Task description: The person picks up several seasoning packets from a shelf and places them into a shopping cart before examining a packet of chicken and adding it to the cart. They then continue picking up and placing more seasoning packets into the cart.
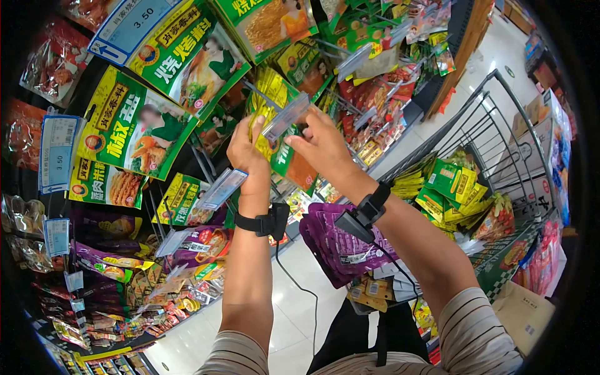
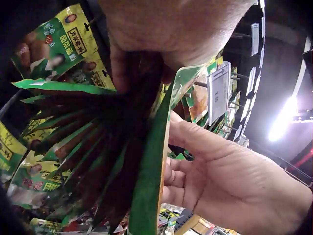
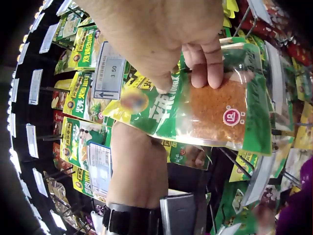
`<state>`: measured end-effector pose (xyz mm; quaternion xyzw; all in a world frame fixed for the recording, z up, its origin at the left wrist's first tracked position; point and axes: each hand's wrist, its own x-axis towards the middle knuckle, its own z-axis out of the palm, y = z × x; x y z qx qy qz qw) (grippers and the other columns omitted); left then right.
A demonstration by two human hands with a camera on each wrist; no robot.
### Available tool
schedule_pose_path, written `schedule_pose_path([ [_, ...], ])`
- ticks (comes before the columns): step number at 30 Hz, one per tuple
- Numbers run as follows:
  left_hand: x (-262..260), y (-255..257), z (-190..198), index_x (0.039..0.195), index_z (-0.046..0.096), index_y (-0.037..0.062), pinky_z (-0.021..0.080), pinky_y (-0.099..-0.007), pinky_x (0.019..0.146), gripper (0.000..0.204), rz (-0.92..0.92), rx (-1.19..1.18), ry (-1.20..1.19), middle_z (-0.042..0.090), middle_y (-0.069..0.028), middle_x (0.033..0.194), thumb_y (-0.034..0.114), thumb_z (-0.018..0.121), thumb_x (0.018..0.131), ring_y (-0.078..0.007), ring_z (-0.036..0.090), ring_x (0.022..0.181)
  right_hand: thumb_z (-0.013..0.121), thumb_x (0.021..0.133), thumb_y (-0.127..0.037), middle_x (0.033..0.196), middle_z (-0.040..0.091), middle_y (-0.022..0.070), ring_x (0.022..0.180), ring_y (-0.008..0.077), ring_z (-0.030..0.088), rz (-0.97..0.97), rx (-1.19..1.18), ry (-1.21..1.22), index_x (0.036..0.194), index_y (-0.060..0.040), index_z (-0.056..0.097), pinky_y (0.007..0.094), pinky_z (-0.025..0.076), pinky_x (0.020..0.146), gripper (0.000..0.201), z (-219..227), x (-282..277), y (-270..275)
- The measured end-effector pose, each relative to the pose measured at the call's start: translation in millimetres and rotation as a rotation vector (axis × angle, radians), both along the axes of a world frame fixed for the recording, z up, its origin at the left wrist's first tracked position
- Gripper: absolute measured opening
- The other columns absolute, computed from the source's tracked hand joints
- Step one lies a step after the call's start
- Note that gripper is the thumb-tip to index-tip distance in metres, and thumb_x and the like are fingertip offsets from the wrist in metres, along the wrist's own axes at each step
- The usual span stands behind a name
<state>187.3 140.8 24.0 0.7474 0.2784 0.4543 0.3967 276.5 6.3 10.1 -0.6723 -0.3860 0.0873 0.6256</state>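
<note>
A stack of green-and-yellow seasoning packets (image 1: 275, 87) hangs on a shelf hook behind a clear price-tag holder (image 1: 287, 115). My left hand (image 1: 250, 150) grips the stack near its top; in the left wrist view the packets (image 2: 73, 127) fan out below that hand. My right hand (image 1: 328, 150) is on the other side of the tag. In the right wrist view, its thumb and curled fingers (image 3: 213, 66) hold the front packet (image 3: 220, 110), which has a clear window showing orange-brown powder. The left wrist passes below this packet.
More hanging seasoning packets (image 1: 134, 125) and price tags (image 1: 58, 153) fill the rack on the left. A shopping cart (image 1: 500, 134) at the right carries yellow-green packets (image 1: 453, 181). Purple packs (image 1: 344, 240) hang below my right forearm. A cable runs from each wrist strap.
</note>
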Motion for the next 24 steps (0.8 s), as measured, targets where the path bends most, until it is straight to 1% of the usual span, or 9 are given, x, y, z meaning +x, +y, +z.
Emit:
schedule_pose_path([
  [2,-5.0,-9.3,3.1,0.106,0.065,-0.0016,0.05,-0.0324,0.075,0.017,-0.076,0.016,-0.083,0.067,-0.0151,0.098,0.003,0.06,0.091,-0.0238,0.064,0.081,0.074,0.083,-0.021,0.102,0.054,0.0178,0.082,0.0283,0.057,0.009,-0.022,-0.003,0.111,-0.001,0.057,0.0385,0.048,0.074,0.039,-0.8,1.7,-1.7],
  [5,-11.8,-14.8,5.2,0.11,0.063,-0.0022,0.05,-0.031,0.077,0.025,-0.093,0.171,0.002,0.066,-0.0139,0.099,-0.006,0.055,0.086,-0.0217,0.063,0.085,0.076,0.081,-0.02,0.101,0.054,0.0175,0.083,0.0291,0.057,-0.003,-0.054,0.013,0.107,-0.0014,0.056,0.0393,0.048,0.076,0.037,6.5,-0.5,-6.7],
  [8,-17.3,-14.1,-3.1,0.111,0.061,-0.003,0.049,-0.0295,0.075,0.031,-0.093,0.182,0.018,0.064,-0.0119,0.094,-0.01,0.051,0.083,-0.0187,0.062,0.085,0.077,0.08,-0.019,0.099,0.055,0.0174,0.083,0.0291,0.056,0.004,-0.046,-0.007,0.106,-0.002,0.055,0.0397,0.048,0.077,0.038,10.3,-1.7,-9.5],
  [11,-19.4,-35.2,19.5,0.11,0.062,-0.0033,0.048,-0.0288,0.074,0.031,-0.158,0.103,-0.015,0.063,-0.0105,0.092,-0.012,0.048,0.083,-0.0181,0.061,0.082,0.077,0.079,-0.018,0.101,0.055,0.0194,0.088,0.0322,0.058,0.009,-0.082,-0.025,0.106,-0.0026,0.054,0.0408,0.048,0.08,0.038,17.0,-3.1,-16.2],
  [14,-21.7,-39.2,21.4,0.109,0.062,-0.0029,0.048,-0.0295,0.073,0.032,-0.141,0.137,0.028,0.063,-0.0103,0.091,-0.012,0.048,0.082,-0.0183,0.06,0.08,0.076,0.08,-0.018,0.112,0.055,0.0245,0.099,0.0386,0.058,-0.002,-0.089,-0.115,0.109,-0.0022,0.052,0.0449,0.049,0.083,0.04,13.0,-2.8,-17.9],
  [17,-20.5,-43.2,24.3,0.11,0.062,-0.0029,0.048,-0.0294,0.073,0.032,-0.135,0.143,0.048,0.063,-0.0101,0.092,-0.012,0.049,0.082,-0.0179,0.061,0.081,0.074,0.081,-0.018,0.123,0.051,0.0295,0.107,0.0453,0.056,-0.005,-0.148,-0.18,0.113,-0.0017,0.049,0.0488,0.05,0.084,0.044,17.7,-3.2,-19.5],
  [20,-20.0,-39.5,17.2,0.11,0.062,-0.0026,0.047,-0.0275,0.07,0.033,-0.103,0.268,0.051,0.062,-0.0096,0.091,-0.012,0.05,0.081,-0.0166,0.06,0.079,0.074,0.081,-0.018,0.128,0.048,0.0318,0.105,0.0479,0.056,0.001,-0.155,-0.18,0.118,-0.0013,0.046,0.0499,0.051,0.082,0.049,25.4,-4.7,-22.9],
  [23,-22.6,-42.8,14.4,0.111,0.062,-0.0025,0.045,-0.0254,0.066,0.033,-0.142,0.215,0.045,0.06,-0.0093,0.087,-0.012,0.052,0.081,-0.0152,0.058,0.074,0.074,0.081,-0.019,0.127,0.048,0.0311,0.101,0.0482,0.057,-0.03,-0.098,-0.254,0.119,-0.0012,0.046,0.0492,0.051,0.081,0.051,19.4,-4.6,-25.7],
  [24,-22.6,-46.4,16.5,0.11,0.062,-0.0025,0.045,-0.0252,0.064,0.032,-0.144,0.184,0.03,0.06,-0.0087,0.087,-0.012,0.052,0.081,-0.0147,0.058,0.073,0.074,0.081,-0.019,0.125,0.049,0.0306,0.102,0.0479,0.057,-0.013,-0.1,-0.22,0.119,-0.001,0.046,0.0495,0.051,0.082,0.051,21.6,-5.7,-27.9],
])
